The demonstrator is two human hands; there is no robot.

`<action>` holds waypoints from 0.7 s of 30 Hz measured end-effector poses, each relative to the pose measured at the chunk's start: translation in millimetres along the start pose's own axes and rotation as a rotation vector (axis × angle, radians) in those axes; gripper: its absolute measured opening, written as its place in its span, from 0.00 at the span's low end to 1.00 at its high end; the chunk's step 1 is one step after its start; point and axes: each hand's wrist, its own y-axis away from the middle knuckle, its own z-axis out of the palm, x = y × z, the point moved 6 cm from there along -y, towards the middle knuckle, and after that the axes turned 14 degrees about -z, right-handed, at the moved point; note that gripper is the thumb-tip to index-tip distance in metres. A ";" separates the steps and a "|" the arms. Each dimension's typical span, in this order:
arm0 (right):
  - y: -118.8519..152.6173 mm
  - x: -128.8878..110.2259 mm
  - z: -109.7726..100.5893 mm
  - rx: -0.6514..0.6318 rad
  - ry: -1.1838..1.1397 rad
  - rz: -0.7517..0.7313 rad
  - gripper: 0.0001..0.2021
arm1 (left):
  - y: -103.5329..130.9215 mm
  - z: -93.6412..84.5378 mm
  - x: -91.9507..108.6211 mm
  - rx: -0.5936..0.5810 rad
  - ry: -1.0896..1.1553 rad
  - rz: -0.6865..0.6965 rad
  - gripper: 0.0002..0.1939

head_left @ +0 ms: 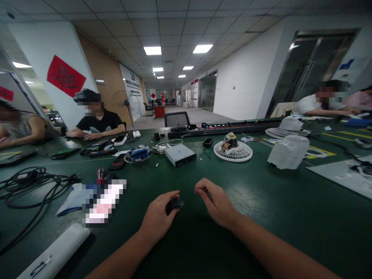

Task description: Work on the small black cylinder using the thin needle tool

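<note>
A small dark block-like part point(175, 204) is gripped between the thumb and fingers of my left hand point(158, 213), with one end pointing right. Just across from it, my right hand point(215, 201) is closed, its thumb against the curled fingers. Something small and dark seems to show at that pinch, too little to name. Both hands are above the green tabletop point(188, 248), a short gap apart. Beyond them sits a grey optical disc drive point(180, 155). To its right a white fan grille point(233, 152) lies with a motor standing on it.
Black cables point(37, 186) coil at the left, near a blue-white packet point(74, 199) and a long white object point(58, 252). A white plastic housing point(289, 152) and a white board point(345, 174) are at right. Co-workers sit across the table, one in a black shirt point(106, 122).
</note>
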 end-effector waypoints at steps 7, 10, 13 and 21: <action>2.6 -3.8 31.1 -0.450 0.122 -0.037 0.10 | 4.9 1.1 7.4 -0.033 -0.021 0.090 0.26; 3.5 -0.4 33.3 -0.453 0.148 -0.028 0.07 | 6.5 1.3 10.6 -0.039 -0.037 0.108 0.26; 3.6 4.2 29.2 -0.433 0.188 0.016 0.06 | 6.2 -1.5 12.3 -0.007 -0.036 0.093 0.25; 6.4 12.6 25.7 -0.437 0.218 0.109 0.06 | 2.8 -3.7 6.5 0.018 -0.035 0.039 0.25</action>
